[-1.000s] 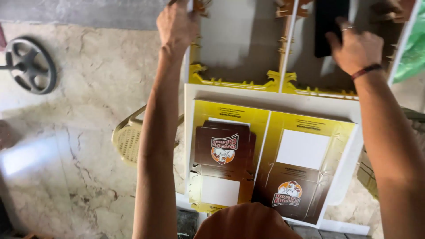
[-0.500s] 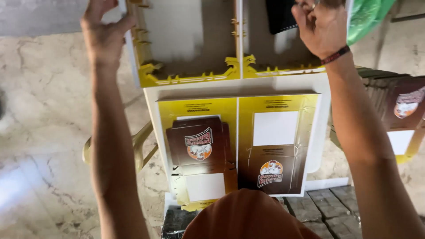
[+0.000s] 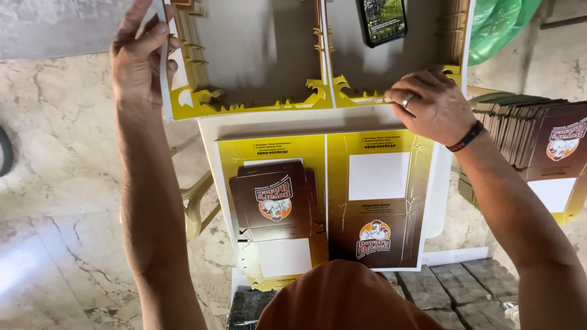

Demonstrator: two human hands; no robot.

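Waste sheet (image 3: 257,73) (yellow-edged) gripped by both hands.

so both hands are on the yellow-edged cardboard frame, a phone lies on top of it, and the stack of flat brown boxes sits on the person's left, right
Not quite. The head view shows the stack of flat brown boxes on the person's right, not the left. The rest holds: the left hand and right hand are both on the yellow-edged cardboard frame, and the phone lies on top of it.

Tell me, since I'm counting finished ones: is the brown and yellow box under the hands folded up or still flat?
Flat. The brown and yellow box blank lies spread on the printed sheet, panels and flaps unfolded, no sides raised.
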